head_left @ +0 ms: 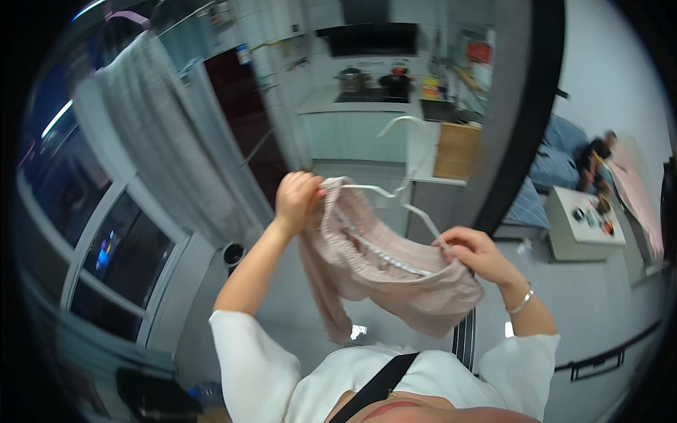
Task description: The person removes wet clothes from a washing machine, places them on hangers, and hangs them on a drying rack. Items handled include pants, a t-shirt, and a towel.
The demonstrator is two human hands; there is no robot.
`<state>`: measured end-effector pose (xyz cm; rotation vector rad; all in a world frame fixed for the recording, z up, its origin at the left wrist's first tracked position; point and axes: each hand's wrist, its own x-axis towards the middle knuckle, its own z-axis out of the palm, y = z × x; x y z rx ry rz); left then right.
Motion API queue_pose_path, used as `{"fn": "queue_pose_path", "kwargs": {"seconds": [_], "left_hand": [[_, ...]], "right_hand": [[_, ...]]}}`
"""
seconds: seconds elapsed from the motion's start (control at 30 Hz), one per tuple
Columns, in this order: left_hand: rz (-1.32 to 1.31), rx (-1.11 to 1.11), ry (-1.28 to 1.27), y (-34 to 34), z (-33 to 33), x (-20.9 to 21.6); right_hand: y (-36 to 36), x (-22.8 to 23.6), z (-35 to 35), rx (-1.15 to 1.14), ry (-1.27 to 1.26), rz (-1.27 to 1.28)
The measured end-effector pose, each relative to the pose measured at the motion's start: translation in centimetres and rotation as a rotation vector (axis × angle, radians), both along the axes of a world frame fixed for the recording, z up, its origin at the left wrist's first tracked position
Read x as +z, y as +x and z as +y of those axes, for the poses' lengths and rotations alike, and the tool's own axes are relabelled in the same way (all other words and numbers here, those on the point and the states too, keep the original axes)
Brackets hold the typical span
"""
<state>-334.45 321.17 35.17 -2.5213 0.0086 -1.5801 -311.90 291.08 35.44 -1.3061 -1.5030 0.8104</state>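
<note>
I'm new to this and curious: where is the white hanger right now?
In the head view, the white hanger is just right of centre, between the left hand and right hand, at the opening of the pale pink garment.

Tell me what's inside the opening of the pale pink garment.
A pale strip crosses inside the garment; I can't tell whether it belongs to the white hanger. Anything deeper is covered by the fabric.

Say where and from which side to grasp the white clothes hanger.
Probably the hanger's neck under its curved hook, from the far side: it points away from the body, clear of the pale pink gathered garment, between left grip and right grip.
</note>
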Motion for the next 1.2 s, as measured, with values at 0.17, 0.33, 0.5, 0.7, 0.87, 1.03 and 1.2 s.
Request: {"fn": "queue_pose_path", "kwargs": {"seconds": [0.17, 0.33, 0.5, 0.7, 0.87, 1.03, 1.2], "left_hand": [[-0.040, 0.108, 0.109, 1.3, 5.2, -3.7], [0.273, 0.059, -0.036, 2.0, 8.6, -1.3], [0.233, -0.308, -0.108, 10.1, 3.6, 0.1], [0.299, -0.184, -0.040, 13.9, 7.1, -2.2], [0.154, -0.106, -0.141, 13.3, 11.1, -1.2], [0.079, -0.097, -0.154, 14.8, 18.6, 0.9], [-0.090, 0.105, -0.186, 13.0, 30.6, 4.0]], "right_hand": [[-1.1, -3.4, 3.3, -0.063, 0.107, -0.056], [2.7, -1.9, 2.2, -0.174, 0.180, 0.008], [4.2, -0.4, 2.7, -0.213, 0.099, 0.122], [5.5, -1.6, 7.6, -0.169, 0.037, 0.096], [7.8, -0.2, 8.5, -0.246, 0.050, -0.098], [8.8, -1.4, 17.0, -0.061, -0.052, -0.025], [7.6, 0.9, 33.5, 0.164, 0.085, 0.452]]}}
